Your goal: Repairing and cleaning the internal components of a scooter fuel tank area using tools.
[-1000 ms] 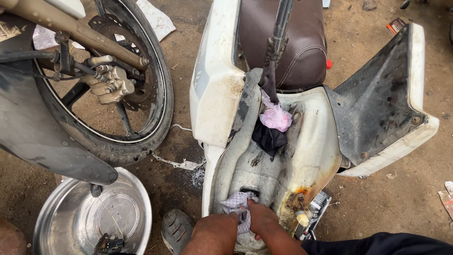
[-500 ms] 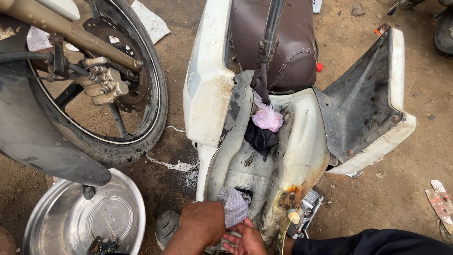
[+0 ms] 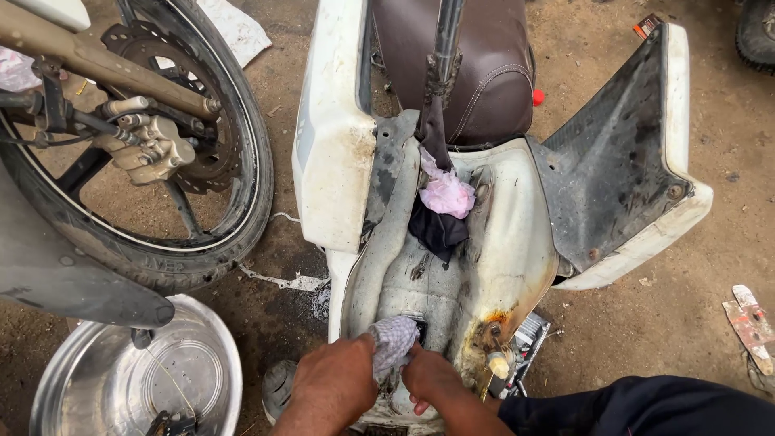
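A dismantled white scooter body (image 3: 339, 153) lies on the dirt with its grimy fuel tank (image 3: 452, 282) exposed. My left hand (image 3: 331, 387) grips a checked grey cloth (image 3: 393, 343) and presses it onto the lower part of the tank. My right hand (image 3: 432, 375) rests on the tank beside the cloth, fingers curled against it. A pink rag (image 3: 446, 194) and a dark rag (image 3: 438, 230) are stuffed into the tank's upper opening. A rusty orange patch (image 3: 492, 323) marks the tank to the right of my hands.
The brown seat (image 3: 476, 64) sits above the tank, and a detached side panel (image 3: 622, 169) leans to the right. A motorcycle front wheel (image 3: 153, 161) with brake caliper stands at left. A steel bowl (image 3: 137, 379) lies at lower left on the dirt.
The view has shifted, sliding the scooter left in the frame. Both hands stay low on the tank, with the cloth now bunched higher between them.
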